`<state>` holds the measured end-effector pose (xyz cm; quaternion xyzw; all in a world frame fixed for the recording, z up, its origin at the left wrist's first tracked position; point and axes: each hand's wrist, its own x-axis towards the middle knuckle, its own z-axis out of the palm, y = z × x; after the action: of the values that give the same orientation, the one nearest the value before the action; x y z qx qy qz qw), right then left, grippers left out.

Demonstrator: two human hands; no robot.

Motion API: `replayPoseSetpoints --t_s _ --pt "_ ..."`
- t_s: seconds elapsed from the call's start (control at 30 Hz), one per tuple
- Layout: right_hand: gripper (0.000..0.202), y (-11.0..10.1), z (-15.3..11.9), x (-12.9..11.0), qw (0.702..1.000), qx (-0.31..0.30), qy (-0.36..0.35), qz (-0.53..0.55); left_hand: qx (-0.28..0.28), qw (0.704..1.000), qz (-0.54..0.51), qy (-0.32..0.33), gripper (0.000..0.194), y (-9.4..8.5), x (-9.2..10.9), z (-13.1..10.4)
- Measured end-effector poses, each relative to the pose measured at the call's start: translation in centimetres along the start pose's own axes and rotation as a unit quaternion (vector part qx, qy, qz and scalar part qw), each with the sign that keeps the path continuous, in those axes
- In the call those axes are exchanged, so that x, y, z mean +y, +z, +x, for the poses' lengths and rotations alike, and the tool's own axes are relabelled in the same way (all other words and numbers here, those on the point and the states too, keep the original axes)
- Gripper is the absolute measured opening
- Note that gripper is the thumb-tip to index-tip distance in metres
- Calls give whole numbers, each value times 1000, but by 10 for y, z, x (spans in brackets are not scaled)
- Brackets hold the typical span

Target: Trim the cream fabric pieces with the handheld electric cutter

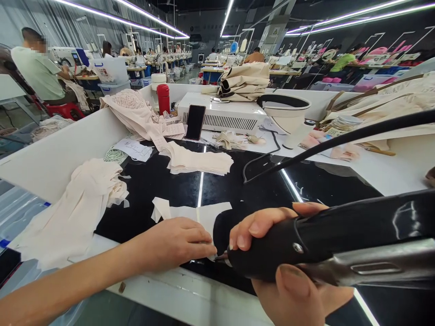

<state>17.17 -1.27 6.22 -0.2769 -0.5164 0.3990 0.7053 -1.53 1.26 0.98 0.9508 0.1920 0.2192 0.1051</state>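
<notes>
1. Pale cloth (215, 213), centre of the black board (142, 213); it looks mid-work, not finished.
2. Left hand (176, 242), at 7 o'clock on its near edge: fingers close together; cannot tell whether they pinch.
3. Right hand (295, 299), at 4 o'clock, wrapped around a black tool (353, 226), tip beside the left fingertips.
4. Pale stack (200, 160) at 12, loose heap (81, 199) at 9; cannot tell which is done or left.
</notes>
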Motion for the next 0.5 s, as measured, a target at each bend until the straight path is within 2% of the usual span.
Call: replayPoseSetpoints --t_s 0.13,0.5 --pt "42 2 0 -2 1000 9 -5 -6 28 999 28 18 18 -2 0 0" --pt "42 -1 4 0 999 -13 -39 34 69 993 78 58 20 2 -2 -4"
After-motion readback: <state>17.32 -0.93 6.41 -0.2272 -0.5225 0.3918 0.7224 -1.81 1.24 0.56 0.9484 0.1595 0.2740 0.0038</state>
